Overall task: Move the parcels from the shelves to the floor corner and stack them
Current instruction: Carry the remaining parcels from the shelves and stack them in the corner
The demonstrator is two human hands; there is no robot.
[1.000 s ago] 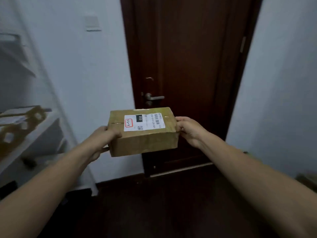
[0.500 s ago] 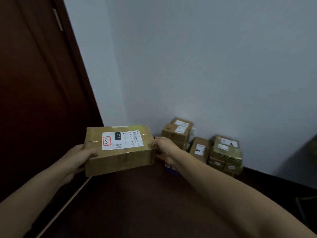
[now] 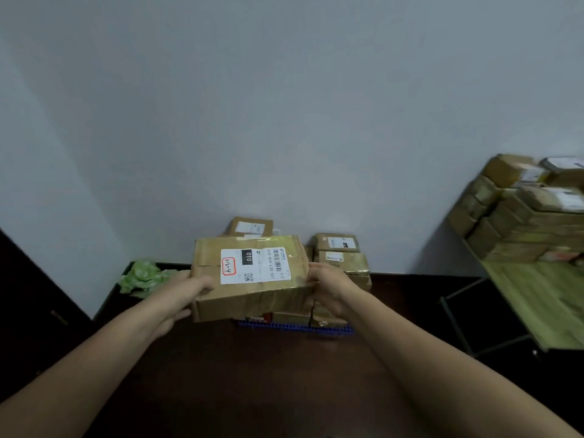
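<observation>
Near the far stacked parcels (image 3: 343, 251), left hand (image 3: 186, 292) and right hand (image 3: 328, 286) clasp the parcel (image 3: 252, 267) by opposite ends, level for stacking.

Dim, soft blur — edges bowed

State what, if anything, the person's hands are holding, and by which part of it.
Both hands hold one cardboard parcel: the left hand grips its left end and the right hand grips its right end.
</observation>
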